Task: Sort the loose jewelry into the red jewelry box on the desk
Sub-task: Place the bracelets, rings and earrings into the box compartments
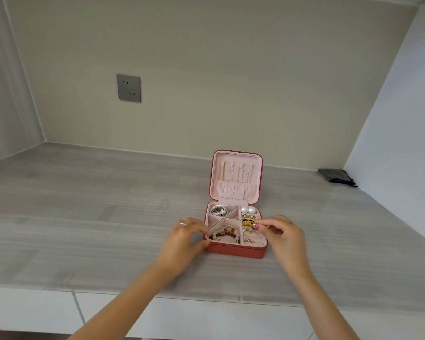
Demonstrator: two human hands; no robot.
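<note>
The red jewelry box [236, 252] stands open on the desk, its pink lid [236, 175] upright with several thin chains hanging inside. A pearl bracelet [219, 209] fills the back left compartment, and a red and white bead bracelet [225, 235] lies in the front left one. Two pearl earrings [247, 210] and gold pieces [247, 222] sit along the right side. My left hand [185, 238] grips the box's front left corner. My right hand [284, 233] is curled over the right edge, its fingertips pinched together by the gold pieces; what they pinch is too small to tell.
A dark grey pouch [336, 176] lies at the far right where the desk [84, 217] meets the side wall. A grey wall socket [128, 87] sits on the back wall. The desk's front edge runs just below my forearms.
</note>
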